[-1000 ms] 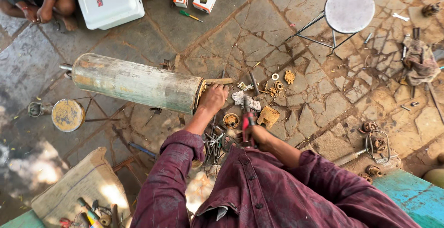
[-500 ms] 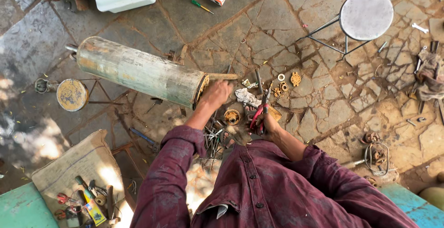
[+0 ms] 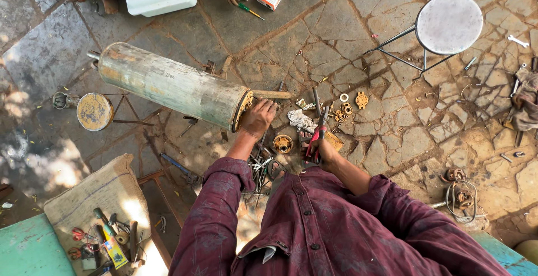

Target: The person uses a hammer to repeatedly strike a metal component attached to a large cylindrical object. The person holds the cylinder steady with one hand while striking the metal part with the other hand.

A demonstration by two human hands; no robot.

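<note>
On the stone floor [image 3: 347,46], the cylinder [image 3: 174,85] is steadied at its open end by the spread left hand [image 3: 259,117]; red-handled pliers [image 3: 317,136] are gripped by the right hand [image 3: 324,154]. Rolling is likely if support slips.

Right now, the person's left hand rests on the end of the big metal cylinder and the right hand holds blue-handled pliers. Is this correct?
Not quite. The head view shows the left hand on the end of the big metal cylinder, but the pliers in the right hand have red handles, not blue.
</note>
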